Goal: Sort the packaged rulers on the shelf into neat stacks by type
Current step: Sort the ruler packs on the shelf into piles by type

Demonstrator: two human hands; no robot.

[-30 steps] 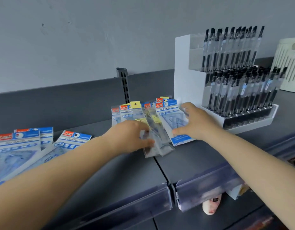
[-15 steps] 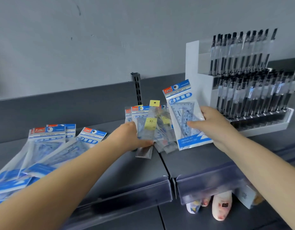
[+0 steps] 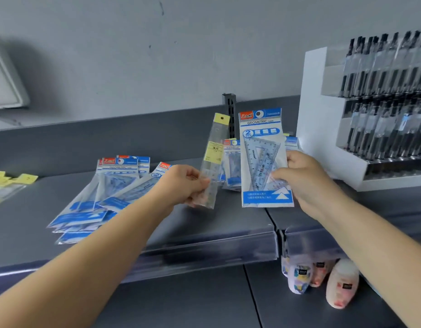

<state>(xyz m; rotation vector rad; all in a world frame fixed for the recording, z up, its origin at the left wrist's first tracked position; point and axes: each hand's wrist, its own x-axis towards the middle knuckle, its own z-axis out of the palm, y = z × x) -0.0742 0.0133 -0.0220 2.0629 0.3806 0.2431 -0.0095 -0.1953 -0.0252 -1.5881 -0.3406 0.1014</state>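
My left hand pinches the lower end of a narrow clear straight-ruler pack with a yellow header, held upright above the grey shelf. My right hand grips the right edge of a blue-and-white set-square pack marked GEOMETRIC, also upright. Behind them a few more blue packs lie on the shelf. A loose fan of blue set-square packs lies to the left. Yellow-headed ruler packs lie at the far left edge.
A white tiered pen display full of black pens stands at the right on the shelf. A dark upright post rises at the back wall. Several egg-shaped patterned items lie on the lower shelf. A white board hangs upper left.
Both hands have lifted from the middle pile: the left raised a straight-ruler pack upright, the right raised a set-square pack higher. The view has swung left, showing more of the left shelf.
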